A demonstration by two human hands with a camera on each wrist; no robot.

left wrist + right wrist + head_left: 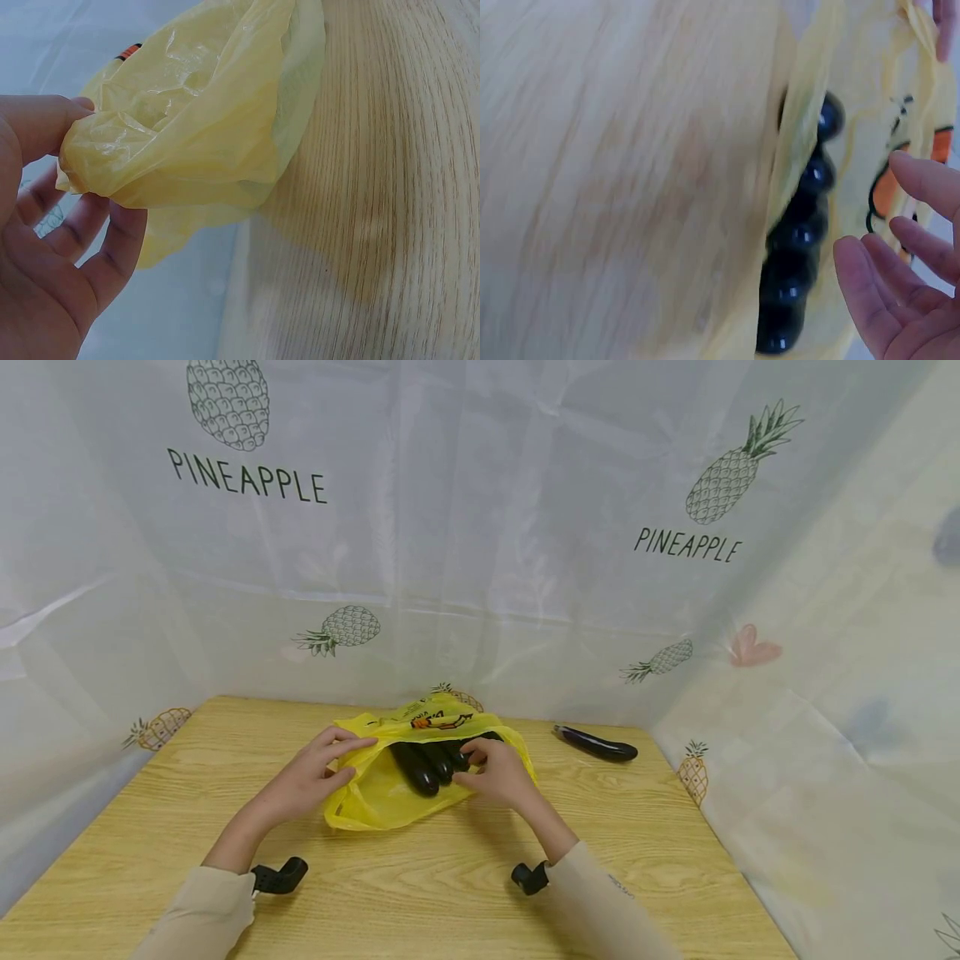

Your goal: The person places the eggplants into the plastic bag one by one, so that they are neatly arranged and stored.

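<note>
A yellow plastic bag [372, 806] lies on the table with its mouth toward me. Several dark eggplants [415, 771] lie side by side in it, their rounded ends showing at the opening. My left hand [309, 779] pinches the bag's left edge between thumb and fingers; the left wrist view shows the bunched plastic [112, 154] there. At the right side of the mouth is my right hand [501, 774], fingers loosely bent beside the eggplants. The right wrist view shows those fingers [855, 277] spread apart with nothing between them, next to the row of eggplant ends [787, 292].
One more eggplant [597, 744] lies alone at the back right of the wooden table [405, 902]. Behind the table hangs a pale curtain [480, 568] printed with pineapples. A black wrist camera [281, 876] sits on each wrist.
</note>
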